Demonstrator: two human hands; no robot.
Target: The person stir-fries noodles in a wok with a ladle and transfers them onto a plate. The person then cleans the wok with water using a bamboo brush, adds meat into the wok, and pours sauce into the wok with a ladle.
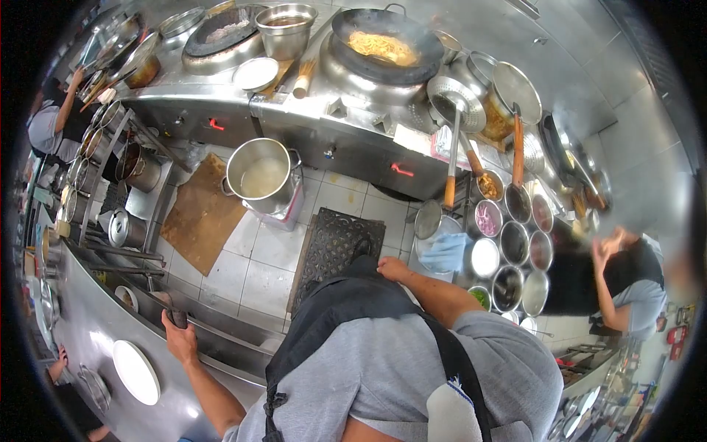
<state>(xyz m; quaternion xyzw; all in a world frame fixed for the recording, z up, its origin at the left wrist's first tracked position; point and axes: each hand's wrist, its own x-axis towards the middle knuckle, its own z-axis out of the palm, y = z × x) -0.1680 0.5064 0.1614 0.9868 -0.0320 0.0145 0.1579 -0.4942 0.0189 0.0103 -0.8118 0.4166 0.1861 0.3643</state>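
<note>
Steadily: over grey steel counter [88, 317], eight o'clock, my left hand [180, 342], fingers closed round small dark object [177, 318], material unclear; firm, level hold suits it. Five o'clock, my right hand [393, 270] loosely fisted, nothing visible inside.

Ahead of the person, noodles [383, 48] sit in the wok [368, 20] on the stove [320, 110]; a stockpot [261, 205] stands before it, a plate [136, 372] lies on the surface [88, 317] left, tubs [502, 243] right.
</note>
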